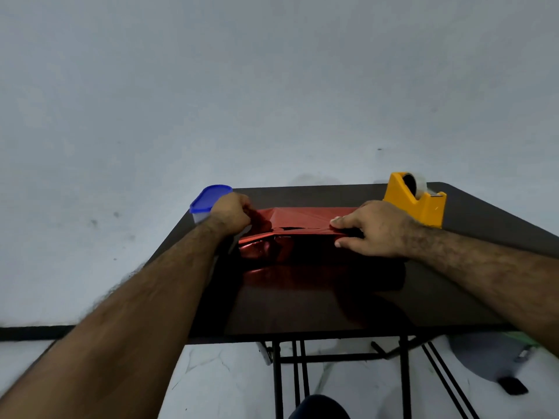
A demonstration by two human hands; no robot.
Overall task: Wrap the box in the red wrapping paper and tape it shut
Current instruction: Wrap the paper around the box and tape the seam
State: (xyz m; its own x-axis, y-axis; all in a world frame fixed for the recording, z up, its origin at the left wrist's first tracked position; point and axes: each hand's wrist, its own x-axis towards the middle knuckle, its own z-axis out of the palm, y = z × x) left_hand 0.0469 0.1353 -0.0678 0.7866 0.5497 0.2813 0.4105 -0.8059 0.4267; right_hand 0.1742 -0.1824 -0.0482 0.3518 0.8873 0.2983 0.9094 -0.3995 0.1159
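Note:
Shiny red wrapping paper [302, 217] covers a box on the dark table [302, 303], with two flaps meeting along a seam on top. The box itself is hidden under the paper. My left hand [230, 213] grips the crumpled paper at the left end of the box, fingers curled round it. My right hand [373, 228] lies flat on the right part of the top, fingers straight, pressing the flaps down at the seam. A yellow tape dispenser [419, 201] with a roll of clear tape stands just behind my right hand.
A clear plastic container with a blue lid [208, 199] stands at the table's far left corner, behind my left hand. The table backs against a pale wall. Its black folding legs [278, 379] show below the near edge, and a grey object [490, 358] lies on the floor at the right.

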